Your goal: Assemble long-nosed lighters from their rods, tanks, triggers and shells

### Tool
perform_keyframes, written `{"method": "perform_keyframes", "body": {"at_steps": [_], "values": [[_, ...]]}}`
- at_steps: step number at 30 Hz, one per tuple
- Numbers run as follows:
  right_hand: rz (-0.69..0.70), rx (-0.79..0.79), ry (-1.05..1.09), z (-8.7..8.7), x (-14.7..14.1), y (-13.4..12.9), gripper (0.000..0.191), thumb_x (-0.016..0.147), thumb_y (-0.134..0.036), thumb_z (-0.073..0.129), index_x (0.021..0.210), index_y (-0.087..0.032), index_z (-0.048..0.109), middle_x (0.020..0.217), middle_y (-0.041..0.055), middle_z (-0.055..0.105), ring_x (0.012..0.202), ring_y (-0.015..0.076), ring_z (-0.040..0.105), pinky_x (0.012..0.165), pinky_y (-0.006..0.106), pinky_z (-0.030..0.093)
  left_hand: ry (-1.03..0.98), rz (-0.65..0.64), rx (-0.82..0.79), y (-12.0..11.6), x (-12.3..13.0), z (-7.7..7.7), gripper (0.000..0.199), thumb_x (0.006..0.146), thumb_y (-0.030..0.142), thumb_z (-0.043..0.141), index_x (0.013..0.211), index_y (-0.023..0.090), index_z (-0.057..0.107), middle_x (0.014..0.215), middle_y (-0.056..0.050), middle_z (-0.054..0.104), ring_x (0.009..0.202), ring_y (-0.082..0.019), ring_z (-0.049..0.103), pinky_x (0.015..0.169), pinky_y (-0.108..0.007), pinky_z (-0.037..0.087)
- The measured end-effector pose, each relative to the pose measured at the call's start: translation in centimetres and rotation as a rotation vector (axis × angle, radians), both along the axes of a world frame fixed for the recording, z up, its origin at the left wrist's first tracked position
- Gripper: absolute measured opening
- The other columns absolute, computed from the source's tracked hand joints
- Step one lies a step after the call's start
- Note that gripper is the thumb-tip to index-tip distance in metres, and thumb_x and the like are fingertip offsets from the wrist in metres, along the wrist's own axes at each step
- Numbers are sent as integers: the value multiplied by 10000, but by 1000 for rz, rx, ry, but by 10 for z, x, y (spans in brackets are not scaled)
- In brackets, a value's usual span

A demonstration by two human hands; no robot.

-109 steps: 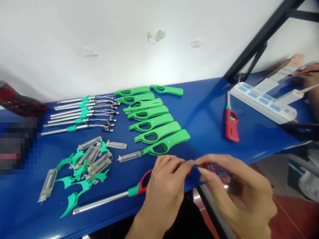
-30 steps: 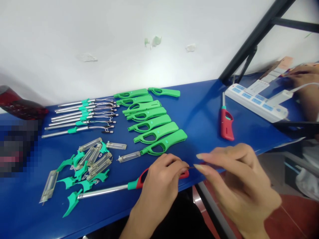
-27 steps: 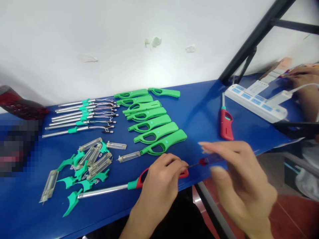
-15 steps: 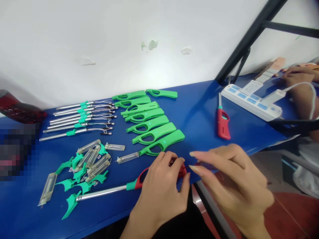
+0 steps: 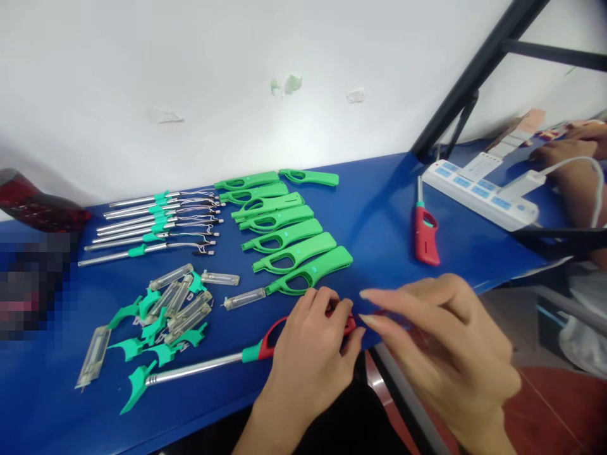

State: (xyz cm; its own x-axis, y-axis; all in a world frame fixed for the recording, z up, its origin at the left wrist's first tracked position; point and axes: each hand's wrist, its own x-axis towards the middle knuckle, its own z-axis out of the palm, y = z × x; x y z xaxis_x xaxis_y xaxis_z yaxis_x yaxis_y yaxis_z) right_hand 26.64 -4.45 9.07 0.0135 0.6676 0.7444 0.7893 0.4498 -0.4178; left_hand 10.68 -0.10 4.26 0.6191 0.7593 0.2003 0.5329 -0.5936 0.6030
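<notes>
My left hand (image 5: 310,357) is closed over the red handle of a long-nosed gas lighter (image 5: 208,365), whose metal tube points left above the table. Its fingers and thumb hide most of the handle. My right hand (image 5: 441,354) hovers just right of the handle's end, thumb and forefinger bent toward each other with a gap between their tips. A small reddish patch shows behind those fingers; what it is I cannot make out. Beyond my left hand lies a row of green lighter shells (image 5: 294,256), and a clear fuel tank (image 5: 244,298) touches the nearest one.
At left are metal lighter tubes with wires (image 5: 142,227) and a pile of clear tanks and teal triggers (image 5: 177,309). Another red lighter (image 5: 425,237) lies at right, by a white power strip (image 5: 478,189). Another person's hand (image 5: 562,155) is at far right.
Both hands stay almost in place. The view has shifted slightly, and the left thumb sits a touch farther right along the lighter's end.
</notes>
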Motion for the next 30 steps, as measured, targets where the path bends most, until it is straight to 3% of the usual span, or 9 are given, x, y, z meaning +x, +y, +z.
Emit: {"method": "perform_keyframes", "body": {"at_steps": [3, 6, 9, 13, 15, 19, 22, 26, 30], "values": [[70, -97, -16, 2, 7, 0, 522, 985, -102, 626, 1493, -225, 625, 1226, 94, 734, 1041, 238, 713, 839, 379, 659, -8, 18, 35, -2, 1, -2, 176, 1004, 242, 614, 1161, 193, 676, 1113, -70, 649, 1006, -273, 614, 932, -506, 600], [156, -189, 55, 1, 9, 0, 636, 995, -24, 493, 1601, -219, 484, 1469, 99, 660, 1245, 261, 692, 1008, 435, 630, -11, 18, 54, -2, 1, -3, 180, 1004, 249, 626, 1167, 193, 678, 1101, -64, 647, 990, -266, 613, 924, -499, 607], [180, -142, 130, -5, 5, 4, 640, 964, 36, 535, 1521, -276, 579, 1311, 45, 756, 1064, 200, 759, 878, 355, 665, -13, 13, 48, -1, 1, -3, 216, 1011, 239, 617, 1219, 209, 671, 1131, -65, 650, 1022, -269, 616, 948, -503, 600], [81, 6, 168, -12, 3, 11, 523, 882, -3, 748, 1313, -299, 739, 964, 2, 791, 787, 178, 723, 650, 316, 637, 7, 2, 49, -1, 1, -3, 239, 1012, 231, 613, 1243, 200, 664, 1127, -72, 652, 1025, -278, 619, 918, -501, 603], [66, 17, 108, -12, 5, 11, 522, 914, -30, 720, 1373, -278, 714, 1023, 35, 794, 838, 196, 732, 672, 332, 648, 13, 6, 66, -2, 1, -3, 215, 1008, 238, 624, 1213, 188, 668, 1116, -73, 653, 1008, -278, 620, 892, -492, 607], [151, -92, 124, -9, 7, 6, 608, 968, -1, 564, 1517, -258, 594, 1362, 80, 735, 1132, 256, 743, 906, 433, 668, 13, 14, 77, -2, 0, -3, 163, 1017, 254, 621, 1158, 191, 672, 1129, -73, 653, 1014, -272, 615, 909, -488, 604], [202, -120, 240, -9, 3, 6, 581, 932, 39, 594, 1404, -286, 691, 1184, 39, 797, 980, 220, 766, 793, 387, 676, 12, 9, 50, -1, 1, -2, 170, 1018, 245, 612, 1171, 206, 675, 1141, -71, 657, 1021, -276, 608, 919, -499, 596], [111, -33, 224, -7, -1, 7, 508, 882, 12, 722, 1268, -315, 771, 983, 24, 770, 859, 198, 716, 676, 341, 644, 3, 10, 20, 1, 1, -1, 192, 1008, 231, 615, 1187, 203, 678, 1109, -71, 659, 989, -277, 608, 893, -506, 595], [208, -180, 88, 5, 9, 0, 565, 953, -51, 671, 1477, -261, 637, 1173, 67, 751, 1019, 210, 731, 820, 345, 665, 9, 6, 25, 0, 1, -1, 160, 990, 227, 644, 1142, 192, 682, 1097, -71, 657, 991, -280, 608, 875, -489, 599]]}}
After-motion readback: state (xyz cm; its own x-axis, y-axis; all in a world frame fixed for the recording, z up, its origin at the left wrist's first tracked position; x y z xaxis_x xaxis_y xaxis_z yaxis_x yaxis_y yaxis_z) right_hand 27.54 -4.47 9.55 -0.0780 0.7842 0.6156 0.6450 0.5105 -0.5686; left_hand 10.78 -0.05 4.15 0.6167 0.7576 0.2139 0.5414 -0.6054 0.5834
